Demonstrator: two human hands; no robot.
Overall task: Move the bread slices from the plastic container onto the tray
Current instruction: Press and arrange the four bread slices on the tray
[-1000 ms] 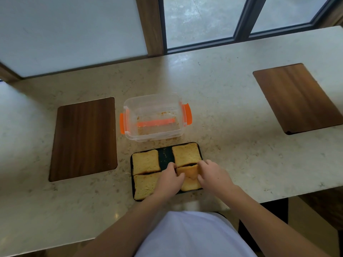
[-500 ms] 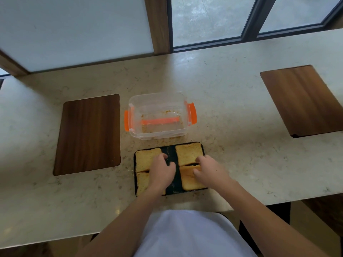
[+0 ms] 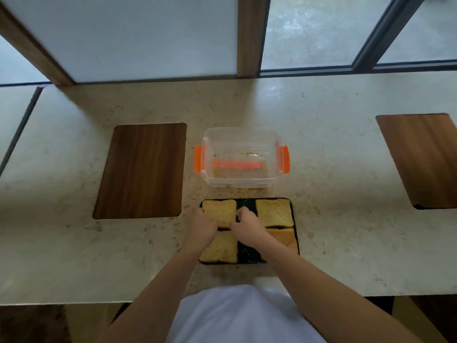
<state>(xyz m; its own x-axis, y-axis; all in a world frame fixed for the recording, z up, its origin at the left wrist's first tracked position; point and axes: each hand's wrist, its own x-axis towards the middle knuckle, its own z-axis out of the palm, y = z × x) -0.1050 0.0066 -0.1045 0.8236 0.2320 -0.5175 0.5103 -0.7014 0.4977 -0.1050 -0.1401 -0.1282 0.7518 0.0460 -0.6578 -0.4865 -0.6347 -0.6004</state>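
A black tray (image 3: 247, 253) lies near the counter's front edge with several toasted bread slices on it. Both my hands are on the far-left slice (image 3: 221, 214): my left hand (image 3: 204, 226) pinches its left edge and my right hand (image 3: 247, 224) pinches its right edge. The far-right slice (image 3: 274, 212) lies flat and untouched. My arms partly cover the near-left slice (image 3: 220, 247) and the near-right slice (image 3: 284, 237). Just beyond the tray stands the clear plastic container (image 3: 241, 131) with orange clips, holding only crumbs.
A dark wooden board (image 3: 142, 169) lies left of the container and a lighter one (image 3: 420, 157) at the far right. Crumbs are scattered on the stone counter (image 3: 333, 219) between container and tray. Windows run behind the counter.
Both hands have moved from the near-right slice across the tray to the far-left slice. The near-right slice now lies flat. The view has tilted up slightly.
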